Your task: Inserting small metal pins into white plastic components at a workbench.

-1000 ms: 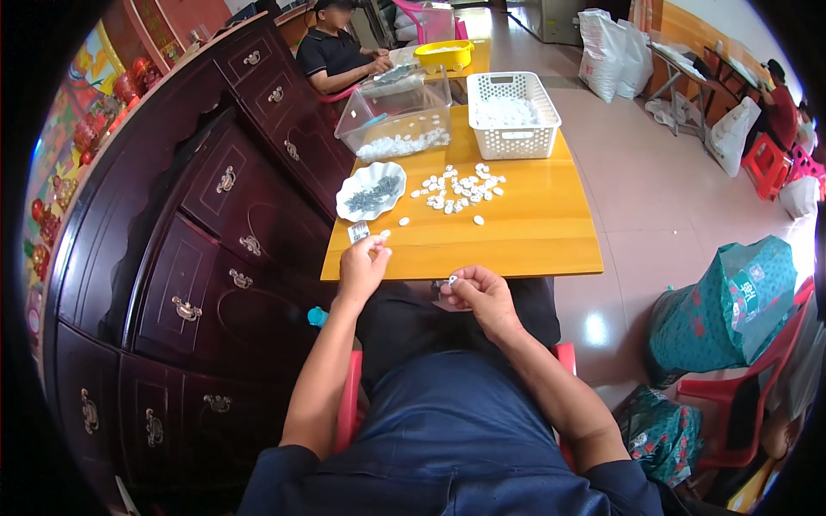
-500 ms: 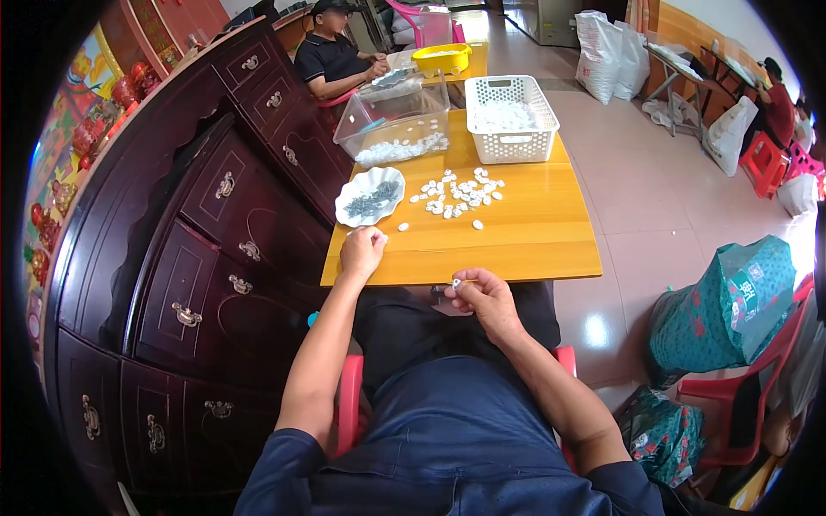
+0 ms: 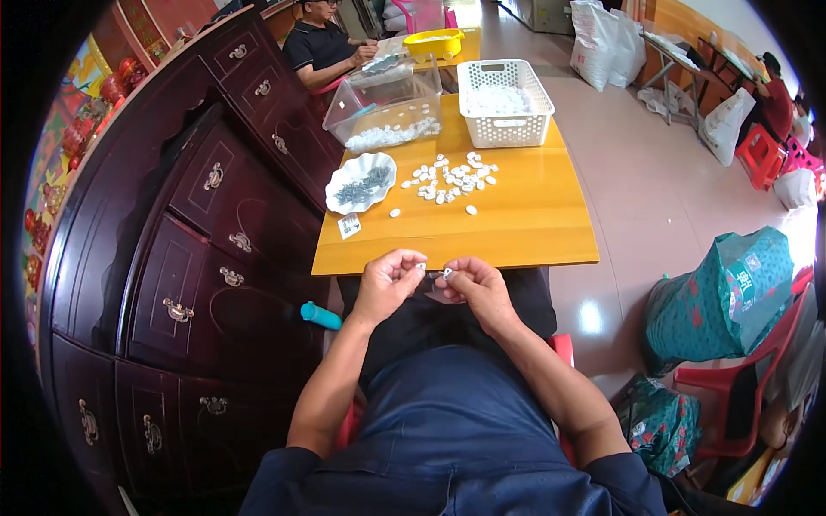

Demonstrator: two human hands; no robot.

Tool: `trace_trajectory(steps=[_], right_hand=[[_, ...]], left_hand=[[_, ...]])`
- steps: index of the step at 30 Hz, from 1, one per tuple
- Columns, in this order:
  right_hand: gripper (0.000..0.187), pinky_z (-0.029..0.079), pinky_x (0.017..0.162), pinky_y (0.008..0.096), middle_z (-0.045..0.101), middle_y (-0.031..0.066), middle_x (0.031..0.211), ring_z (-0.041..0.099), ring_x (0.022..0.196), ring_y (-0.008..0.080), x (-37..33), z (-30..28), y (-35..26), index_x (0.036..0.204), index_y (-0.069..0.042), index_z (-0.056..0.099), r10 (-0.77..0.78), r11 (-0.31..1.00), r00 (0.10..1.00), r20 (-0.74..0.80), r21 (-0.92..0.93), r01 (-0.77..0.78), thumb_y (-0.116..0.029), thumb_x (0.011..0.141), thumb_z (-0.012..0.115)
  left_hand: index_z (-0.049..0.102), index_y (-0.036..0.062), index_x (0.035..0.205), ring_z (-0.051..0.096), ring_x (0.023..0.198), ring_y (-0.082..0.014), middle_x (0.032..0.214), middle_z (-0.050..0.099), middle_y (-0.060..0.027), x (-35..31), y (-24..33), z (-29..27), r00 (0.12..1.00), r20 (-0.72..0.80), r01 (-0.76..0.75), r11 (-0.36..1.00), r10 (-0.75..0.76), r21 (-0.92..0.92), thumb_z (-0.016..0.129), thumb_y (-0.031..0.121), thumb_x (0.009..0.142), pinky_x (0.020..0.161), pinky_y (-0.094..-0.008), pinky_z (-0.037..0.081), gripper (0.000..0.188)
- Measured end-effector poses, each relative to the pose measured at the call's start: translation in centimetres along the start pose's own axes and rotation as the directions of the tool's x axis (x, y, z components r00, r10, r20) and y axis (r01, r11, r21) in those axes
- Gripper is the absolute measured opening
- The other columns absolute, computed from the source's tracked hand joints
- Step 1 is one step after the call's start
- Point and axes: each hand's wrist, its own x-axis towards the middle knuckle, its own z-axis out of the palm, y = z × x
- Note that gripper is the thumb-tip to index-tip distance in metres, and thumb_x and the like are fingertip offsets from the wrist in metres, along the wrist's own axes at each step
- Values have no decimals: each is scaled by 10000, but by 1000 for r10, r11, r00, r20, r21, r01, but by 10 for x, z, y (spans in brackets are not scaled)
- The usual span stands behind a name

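My left hand and my right hand meet just below the near edge of the yellow wooden table, over my lap. Between their fingertips they pinch a small white piece with a thin dark metal part. On the table ahead lies a scatter of several small white pieces. A white scalloped dish holding small dark metal parts stands at the left of them.
A white slotted basket and a clear plastic tub, both with white pieces, stand farther back. A person in a dark shirt sits at the far end. Dark wooden drawers line the left. Bags and a red chair are at right.
My left hand came back from the table's near left edge down to my right hand at my lap. Both hands now hold the small piece together.
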Motion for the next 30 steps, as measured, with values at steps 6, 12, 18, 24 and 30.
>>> trace_trajectory(steps=[6,12,18,24,30], right_hand=[[155,540,745,234,742,61,937,671,796,97,0,0,0,1146,-11,621,2,1000,1000,11,-18,-2,-92,1015,604],[157,528,741,231,741,57,932,666,797,92,0,0,1,1143,-9,629,-4,999,1000,31,-45,5,-87,1008,611],[155,531,742,234,736,54,921,665,793,96,0,0,2,1140,-8,639,-7,998,999,40,-61,9,-87,1008,614],[150,532,738,236,728,50,915,660,785,92,1,0,5,1137,-5,644,-18,998,998,58,-54,21,-83,1013,609],[140,530,711,225,719,41,900,657,772,83,1,0,6,1128,1,657,-28,997,997,65,-68,32,-75,1016,622]], left_hand=[[660,-5,1191,614,776,-17,947,689,1,-8,5,12,997,24,-70,997,71,-19,692,-12,960,691,-175,504,233],[661,-11,1190,641,817,-32,969,712,-12,-9,12,14,992,29,-125,988,123,87,699,-26,948,725,-186,512,245],[666,-15,1182,674,816,-51,968,739,-41,-10,15,17,992,41,-121,988,118,95,701,-34,937,725,-197,523,248],[680,-16,1170,694,833,-68,963,750,-55,-10,15,18,991,49,-132,986,128,98,707,-48,921,736,-211,539,252],[728,-9,1124,632,756,-49,919,692,-9,-8,21,19,986,87,-160,967,145,197,730,-60,887,689,-204,511,242]])
